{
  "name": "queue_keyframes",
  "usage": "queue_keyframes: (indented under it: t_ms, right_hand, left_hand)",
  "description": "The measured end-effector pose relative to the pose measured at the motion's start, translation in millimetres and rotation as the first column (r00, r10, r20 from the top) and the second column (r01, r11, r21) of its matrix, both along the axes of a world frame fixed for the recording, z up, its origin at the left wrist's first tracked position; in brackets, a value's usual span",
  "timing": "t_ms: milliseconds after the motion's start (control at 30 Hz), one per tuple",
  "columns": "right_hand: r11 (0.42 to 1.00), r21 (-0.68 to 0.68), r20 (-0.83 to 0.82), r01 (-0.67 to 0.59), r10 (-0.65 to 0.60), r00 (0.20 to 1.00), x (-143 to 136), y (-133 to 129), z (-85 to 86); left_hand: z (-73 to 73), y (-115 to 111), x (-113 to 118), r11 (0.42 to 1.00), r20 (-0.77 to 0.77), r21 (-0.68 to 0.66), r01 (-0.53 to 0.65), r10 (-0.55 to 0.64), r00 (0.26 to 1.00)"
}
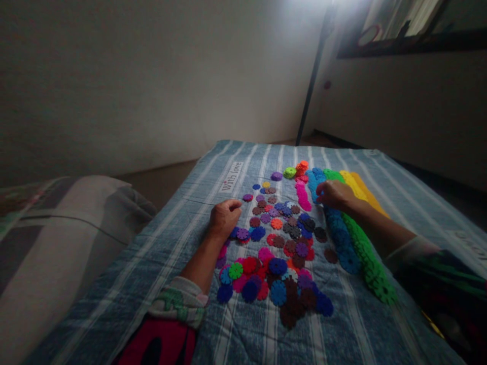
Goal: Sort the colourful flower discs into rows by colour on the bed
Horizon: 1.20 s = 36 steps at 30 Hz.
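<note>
Loose notched plastic discs in many colours lie scattered over the middle of a striped cloth. My left hand is at the left edge of this scatter, its fingers curled together; what they hold, if anything, is hidden. Over the blue row of overlapping discs is my right hand, fingers bent and pinched close to the far part of the row. I cannot make out a disc between them. Just left of these fingers runs a short pink row. A long green row passes partly beneath my right forearm.
Beyond my right wrist lie a yellow row and an orange row. Small lime, orange and purple groups sit at the far end. The striped cloth covers a raised surface; a dark pole stands behind it.
</note>
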State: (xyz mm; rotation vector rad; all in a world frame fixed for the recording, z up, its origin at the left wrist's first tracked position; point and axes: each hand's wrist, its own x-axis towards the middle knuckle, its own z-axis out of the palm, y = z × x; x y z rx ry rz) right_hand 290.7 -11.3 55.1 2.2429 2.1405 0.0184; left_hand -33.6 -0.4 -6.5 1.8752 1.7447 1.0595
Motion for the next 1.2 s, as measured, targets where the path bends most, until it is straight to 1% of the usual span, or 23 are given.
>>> queue_keyframes:
  t_ms: [133,267,367,467,533,600,667,733,833,933,1100,1200]
  right_hand:
    - [0.997,0.01,-0.021,-0.071,0.071,0.997,-21.6,-7.8,4.0]
    - [0.978,0.022,-0.075,-0.209,0.21,0.975,-58.8,-19.0,4.4]
    - [0.942,0.002,-0.131,-0.336,0.333,0.934,-91.3,-28.6,4.4]
    - [0.893,-0.006,-0.172,-0.45,0.442,0.88,-121.5,-37.4,5.4]
    - [0.851,-0.014,-0.196,-0.525,0.513,0.836,-137.6,-41.4,5.5]
    - [0.818,-0.042,-0.212,-0.574,0.554,0.805,-148.3,-43.3,4.0]
    - [0.802,-0.062,-0.218,-0.594,0.57,0.792,-152.3,-43.4,0.9]
    - [0.8,-0.063,-0.219,-0.597,0.572,0.79,-149.8,-42.3,-2.2]
    - [0.817,-0.063,-0.21,-0.573,0.55,0.808,-140.0,-41.0,-3.4]
    - [0.833,-0.071,-0.173,-0.549,0.531,0.829,-135.0,-41.9,-0.3]
    - [0.791,-0.091,-0.133,-0.605,0.592,0.795,-148.4,-43.5,3.0]
    - [0.78,-0.103,-0.11,-0.617,0.608,0.786,-157.5,-42.8,3.9]
  left_hand:
    - [-0.3,-0.6,0.1,1.0,0.004,-0.007,0.004,-0.004,1.0]
    - [-0.4,-1.1,0.3,1.0,0.008,-0.005,0.014,-0.014,1.0]
    - [-0.4,-1.3,0.5,1.0,0.011,-0.014,0.011,-0.011,1.0]
    - [-0.6,-1.3,1.0,1.0,0.022,-0.02,0.013,-0.012,1.0]
    - [-0.6,-1.4,1.3,1.0,0.027,-0.023,0.015,-0.015,1.0]
    - [-0.2,-1.9,1.5,1.0,0.028,-0.024,0.019,-0.018,0.999]
    - [0.5,-2.6,1.8,0.999,0.029,-0.023,0.022,-0.022,0.999]
    - [1.3,-3.4,2.0,1.0,0.028,-0.022,0.023,-0.022,0.999]
    - [2.1,-4.2,2.4,1.0,0.029,-0.022,0.018,-0.018,0.999]
    - [2.4,-4.4,2.6,1.0,0.032,-0.019,0.018,-0.017,0.999]
    - [1.5,-3.7,1.6,1.0,0.018,-0.022,0.019,-0.019,1.0]
    - [0.3,-2.3,1.1,1.0,0.008,-0.012,0.022,-0.022,1.0]
